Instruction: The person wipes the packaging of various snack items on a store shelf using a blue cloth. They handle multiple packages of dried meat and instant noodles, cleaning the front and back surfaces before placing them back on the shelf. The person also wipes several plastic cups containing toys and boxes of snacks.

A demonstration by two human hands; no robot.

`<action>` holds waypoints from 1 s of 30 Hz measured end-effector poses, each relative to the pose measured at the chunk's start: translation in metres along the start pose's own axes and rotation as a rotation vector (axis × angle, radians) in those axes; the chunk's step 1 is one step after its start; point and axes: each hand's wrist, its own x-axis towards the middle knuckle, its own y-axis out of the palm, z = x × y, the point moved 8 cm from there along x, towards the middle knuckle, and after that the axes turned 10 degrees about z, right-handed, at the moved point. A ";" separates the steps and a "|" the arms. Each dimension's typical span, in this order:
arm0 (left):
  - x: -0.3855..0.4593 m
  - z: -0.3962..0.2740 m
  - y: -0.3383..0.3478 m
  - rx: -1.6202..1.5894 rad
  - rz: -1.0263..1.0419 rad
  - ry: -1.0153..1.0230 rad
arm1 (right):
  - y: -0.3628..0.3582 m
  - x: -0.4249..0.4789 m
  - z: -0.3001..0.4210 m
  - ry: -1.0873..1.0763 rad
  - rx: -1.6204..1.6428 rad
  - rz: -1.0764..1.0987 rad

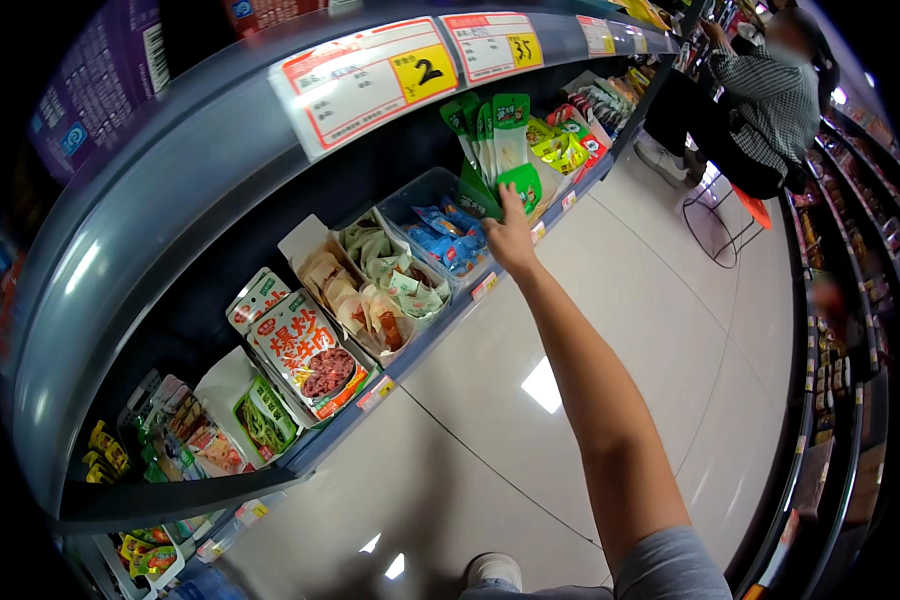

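My right hand point(511, 229) reaches to the lower shelf and touches the front of a green display box point(520, 185). Green and clear snack packets point(510, 127) stand upright in that box. Whether the fingers grip the box or a packet cannot be told. Left of the hand is a clear plastic bin point(427, 196) with small blue snack packets point(450, 234). Beyond the hand, yellow and red packets point(562, 148) lie in an open carton. My left hand is out of view.
An upper shelf edge point(217, 142) with price tags point(493, 46) overhangs the goods. Further left stand cartons of wrapped snacks point(390, 277) and beef snack pouches point(311, 356). A person point(765, 105) sits on an orange-topped stool point(751, 208) in the aisle. Stocked shelves point(832, 352) line the right side.
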 end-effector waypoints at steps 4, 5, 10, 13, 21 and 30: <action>-0.011 0.023 0.011 -0.132 -0.080 -0.044 | 0.007 -0.010 0.024 -0.025 -0.260 0.082; -0.013 0.023 0.011 -0.118 -0.089 -0.054 | 0.006 -0.012 0.027 -0.026 -0.281 0.082; 0.002 -0.009 -0.002 0.077 -0.002 -0.043 | 0.000 -0.021 0.030 -0.078 -0.362 0.055; 0.000 0.001 0.003 0.097 0.010 -0.101 | -0.006 -0.035 0.038 -0.135 -0.259 -0.077; -0.021 0.079 0.042 -0.670 0.059 -0.110 | -0.002 -0.046 0.020 0.166 -0.144 -0.188; -0.033 0.089 0.046 -0.686 0.040 -0.196 | -0.021 -0.050 0.048 0.125 -0.208 -0.326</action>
